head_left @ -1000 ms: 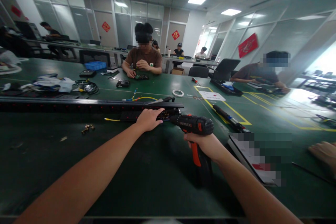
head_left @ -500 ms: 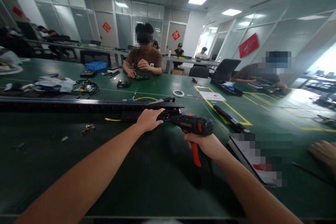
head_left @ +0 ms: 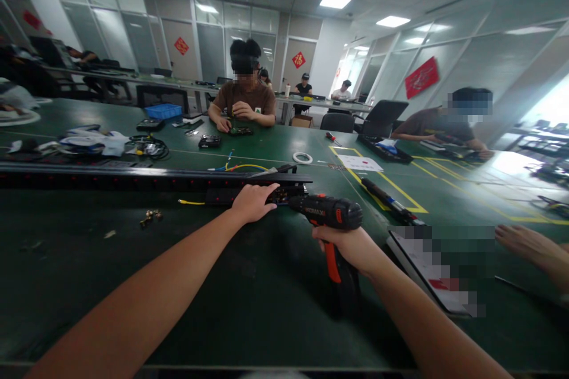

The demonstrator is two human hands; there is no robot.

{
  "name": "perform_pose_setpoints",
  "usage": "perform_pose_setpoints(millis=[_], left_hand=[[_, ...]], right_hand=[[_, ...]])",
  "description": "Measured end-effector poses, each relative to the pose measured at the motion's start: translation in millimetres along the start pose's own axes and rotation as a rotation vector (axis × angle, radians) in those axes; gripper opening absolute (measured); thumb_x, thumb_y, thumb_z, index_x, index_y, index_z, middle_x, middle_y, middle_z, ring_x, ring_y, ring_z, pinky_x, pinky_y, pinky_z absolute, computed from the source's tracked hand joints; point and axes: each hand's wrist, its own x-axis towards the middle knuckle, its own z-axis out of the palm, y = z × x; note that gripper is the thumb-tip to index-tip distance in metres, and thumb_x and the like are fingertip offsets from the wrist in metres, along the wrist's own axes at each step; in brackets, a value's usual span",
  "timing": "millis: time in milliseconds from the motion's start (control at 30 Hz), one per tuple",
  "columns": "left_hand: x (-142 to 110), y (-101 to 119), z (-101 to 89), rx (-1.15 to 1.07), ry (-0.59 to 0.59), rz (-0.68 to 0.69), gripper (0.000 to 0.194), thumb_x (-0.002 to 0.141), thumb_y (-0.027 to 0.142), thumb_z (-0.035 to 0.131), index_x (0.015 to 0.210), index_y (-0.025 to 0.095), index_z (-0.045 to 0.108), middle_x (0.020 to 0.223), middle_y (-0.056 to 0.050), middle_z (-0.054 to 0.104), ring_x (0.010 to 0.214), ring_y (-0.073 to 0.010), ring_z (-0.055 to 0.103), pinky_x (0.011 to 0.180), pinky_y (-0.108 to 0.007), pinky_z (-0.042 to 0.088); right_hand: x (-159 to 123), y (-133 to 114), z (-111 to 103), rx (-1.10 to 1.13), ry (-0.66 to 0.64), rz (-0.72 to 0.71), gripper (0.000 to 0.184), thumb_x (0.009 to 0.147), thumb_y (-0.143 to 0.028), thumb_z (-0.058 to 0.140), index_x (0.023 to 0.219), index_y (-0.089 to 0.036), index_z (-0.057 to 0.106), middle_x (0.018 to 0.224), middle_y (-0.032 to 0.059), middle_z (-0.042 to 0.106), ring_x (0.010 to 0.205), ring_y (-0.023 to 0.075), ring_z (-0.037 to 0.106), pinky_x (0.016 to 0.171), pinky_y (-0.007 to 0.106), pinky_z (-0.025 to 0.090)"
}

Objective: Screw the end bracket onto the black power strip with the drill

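My left hand (head_left: pixel 252 204) grips the near right end of a long black metal strip (head_left: pixel 133 177) dotted with small red marks, its fingers over the edge and partly hidden. Brass-coloured parts show in the open end beside my thumb. A black and orange cordless drill (head_left: pixel 340 213) is held level in my right hand (head_left: pixel 349 244), fingers closed round its handle. The drill's nose points left at that open end; whether its bit touches anything I cannot tell. A yellow wire (head_left: pixel 191 202) sticks out left of my left hand. Brass fittings (head_left: pixel 151 217) lie in a small heap nearer to me.
Beyond the strip lie a white ring (head_left: pixel 303 158), coloured wires (head_left: pixel 240 166), a blue tray (head_left: pixel 163 111) and bundled cables (head_left: pixel 149 146). To the right are a black rod-like tool (head_left: pixel 391 201) and a white-topped board (head_left: pixel 427 272). A co-worker's hand (head_left: pixel 528 246) rests at far right; another person sits opposite.
The co-worker's hand at the far right has moved left, further into view. My hands, the drill and the strip look almost unmoved.
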Motion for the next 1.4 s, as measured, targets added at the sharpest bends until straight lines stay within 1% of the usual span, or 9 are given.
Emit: perform_pose_setpoints(millis=[267,500,700,767,867,1033,1267,1400], left_hand=[[0.4,0.0,0.8,0.011,0.01,0.008,0.066,0.095,0.05,0.062,0.153,0.028,0.042,0.129,-0.011,0.071,0.118,-0.0324,0.066,0.098,-0.043,0.045],[-0.7,1.2,-2.1,0.005,0.004,-0.006,0.065,0.095,0.052,0.062,0.153,0.029,0.042,0.13,-0.011,0.07,0.119,-0.0326,0.065,0.099,-0.043,0.045],[-0.7,1.6,-2.3,0.011,0.002,-0.008,0.066,0.095,0.052,0.061,0.153,0.029,0.042,0.129,-0.011,0.07,0.118,-0.033,0.066,0.099,-0.043,0.044],[-0.5,1.5,-1.8,0.016,0.007,-0.003,0.066,0.095,0.051,0.062,0.154,0.028,0.042,0.129,-0.011,0.07,0.118,-0.0327,0.066,0.098,-0.043,0.044],[-0.7,1.3,-1.0,0.031,0.018,0.006,0.066,0.095,0.052,0.061,0.153,0.027,0.042,0.128,-0.011,0.071,0.116,-0.0327,0.066,0.097,-0.043,0.045],[-1.2,1.4,-0.9,0.036,0.019,0.006,0.066,0.095,0.052,0.062,0.153,0.028,0.042,0.129,-0.011,0.071,0.116,-0.0324,0.066,0.098,-0.043,0.045],[-0.4,0.5,0.1,0.041,0.02,0.018,0.066,0.095,0.052,0.061,0.153,0.028,0.042,0.127,-0.01,0.071,0.114,-0.0318,0.067,0.097,-0.043,0.046],[0.1,0.2,1.2,0.045,0.02,0.016,0.066,0.095,0.052,0.061,0.153,0.028,0.042,0.128,-0.01,0.071,0.114,-0.0315,0.067,0.097,-0.043,0.046]], right_hand=[[0.7,1.6,0.1,0.01,-0.006,0.006,0.018,0.071,-0.031,0.072,0.061,-0.019,0.063,0.056,-0.0007,0.061,0.052,0.0151,0.054,0.053,0.029,0.042],[2.2,4.7,-0.8,0.001,-0.002,-0.002,0.02,0.072,-0.033,0.073,0.06,-0.019,0.065,0.056,0.0007,0.063,0.053,0.0157,0.056,0.054,0.029,0.043],[2.5,5.9,-1.9,0.04,-0.01,0.023,0.016,0.073,-0.032,0.075,0.072,-0.017,0.07,0.059,0.0003,0.065,0.055,0.0164,0.058,0.056,0.029,0.043],[2.2,5.8,-2.6,0.046,-0.017,0.032,0.017,0.073,-0.033,0.074,0.078,-0.017,0.072,0.059,0.0003,0.066,0.057,0.0171,0.059,0.057,0.029,0.044],[2.0,5.3,-3.4,0.041,-0.022,0.025,0.019,0.073,-0.034,0.073,0.081,-0.017,0.073,0.059,-0.0001,0.066,0.058,0.0176,0.06,0.057,0.03,0.044],[2.0,4.0,-2.7,0.023,-0.013,0.029,0.014,0.073,-0.031,0.073,0.074,-0.017,0.07,0.058,-0.0005,0.065,0.056,0.0163,0.058,0.055,0.029,0.043],[2.8,4.0,-1.0,0.001,-0.005,0.018,0.018,0.071,-0.032,0.073,0.064,-0.018,0.065,0.057,0.0004,0.063,0.053,0.0159,0.056,0.053,0.029,0.042],[2.4,2.7,-0.6,-0.003,-0.006,0.01,0.016,0.07,-0.032,0.071,0.065,-0.018,0.065,0.056,0.0004,0.063,0.053,0.0159,0.056,0.053,0.029,0.044]])
